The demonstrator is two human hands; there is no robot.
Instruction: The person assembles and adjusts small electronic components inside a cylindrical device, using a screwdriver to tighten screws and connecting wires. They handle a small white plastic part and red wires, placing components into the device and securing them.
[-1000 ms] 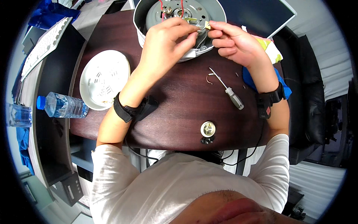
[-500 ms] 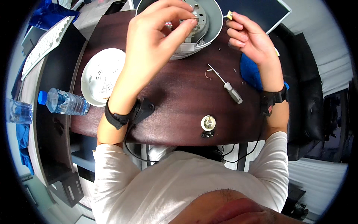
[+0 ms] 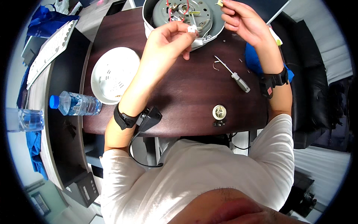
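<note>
My left hand [image 3: 171,41] pinches a small white plastic piece [image 3: 191,28] between thumb and fingertips, at the near rim of an opened round appliance [image 3: 214,31]. Inside its pale housing is a grey metal base [image 3: 164,14] with red wires [image 3: 187,7]. Higher and to the right, my right hand [image 3: 244,20] is closed in a pinch on a small yellowish piece [image 3: 220,3], partly cut off by the picture's top edge. Below lie a grey-handled screwdriver [image 3: 240,82] and a short thin wire [image 3: 215,66].
On the table's left stands a round white slotted cover [image 3: 100,71], with a water bottle [image 3: 80,103] lying beside it. A small round cream part [image 3: 219,112] and black bits [image 3: 219,123] sit near the front edge. Blue cloth [image 3: 253,59] lies under my right forearm.
My left hand has moved down and right, uncovering the red wires and showing the white piece in its pinch. My right hand has shifted up with the yellowish piece. The whole view has shifted slightly.
</note>
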